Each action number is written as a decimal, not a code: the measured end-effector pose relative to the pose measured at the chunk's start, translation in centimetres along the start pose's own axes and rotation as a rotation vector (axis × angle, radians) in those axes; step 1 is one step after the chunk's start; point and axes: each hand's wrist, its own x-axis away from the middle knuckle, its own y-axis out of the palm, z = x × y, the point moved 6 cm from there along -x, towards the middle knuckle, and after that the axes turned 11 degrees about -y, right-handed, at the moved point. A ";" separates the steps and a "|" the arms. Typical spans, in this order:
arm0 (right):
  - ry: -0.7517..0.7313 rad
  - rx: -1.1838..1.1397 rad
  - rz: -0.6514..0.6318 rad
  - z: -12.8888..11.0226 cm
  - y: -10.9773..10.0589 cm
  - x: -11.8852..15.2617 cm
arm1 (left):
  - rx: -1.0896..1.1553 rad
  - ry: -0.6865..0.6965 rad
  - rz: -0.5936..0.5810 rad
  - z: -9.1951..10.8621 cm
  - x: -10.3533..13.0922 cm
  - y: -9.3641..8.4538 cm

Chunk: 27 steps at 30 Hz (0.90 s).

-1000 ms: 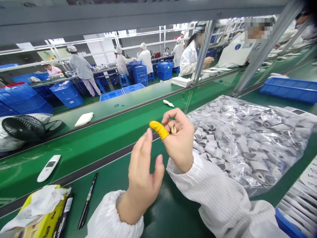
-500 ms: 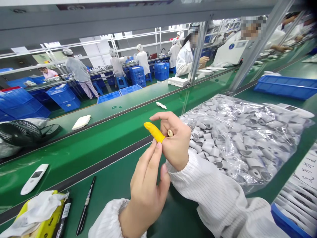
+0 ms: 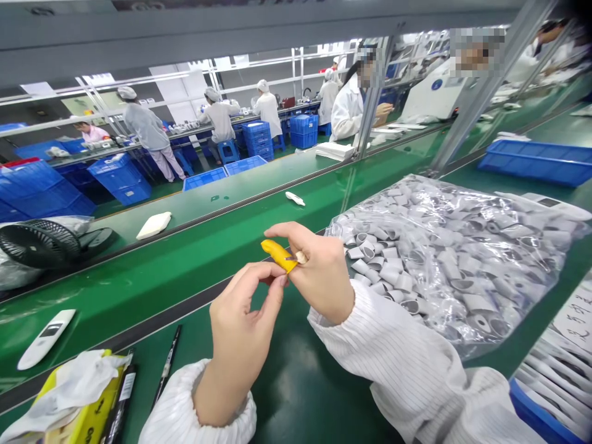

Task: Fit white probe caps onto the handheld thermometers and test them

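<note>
A yellow finger cot (image 3: 277, 254) covers the thumb of my right hand (image 3: 321, 265). My left hand (image 3: 245, 314) pinches the rim of the cot between thumb and fingertips. The index finger of my right hand stretches out above the cot, while its other fingers are curled in. By those curled fingers sits a small cream-coloured piece (image 3: 301, 257) with a thin dark tip; its kind is too small to tell, and the fingers hide the rest of it. Both hands are above the near edge of the green conveyor belt (image 3: 222, 231).
On the right lies a clear plastic bag (image 3: 444, 259) of grey tube pieces. A blue bin (image 3: 536, 160) stands behind it. At left are a white handheld device (image 3: 46, 339), a yellow box (image 3: 87, 407), a black pen (image 3: 166, 364) and a black fan (image 3: 39, 245). Co-workers stand beyond.
My left hand has shifted left, its fingers changing from lying along the cot to pinching its rim. My right hand has turned and dropped slightly. The white device on the belt has moved left.
</note>
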 end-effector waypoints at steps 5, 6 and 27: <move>0.126 0.082 -0.204 0.1 2.0 0.6 | -0.219 0.082 0.214 -0.4 -0.7 -0.8; 0.159 0.057 -0.241 0.1 2.5 0.7 | -0.235 0.061 0.223 -0.8 -1.0 -1.0; 0.250 -0.335 0.251 2.4 -0.4 -0.2 | -0.179 0.270 0.079 1.1 2.6 3.0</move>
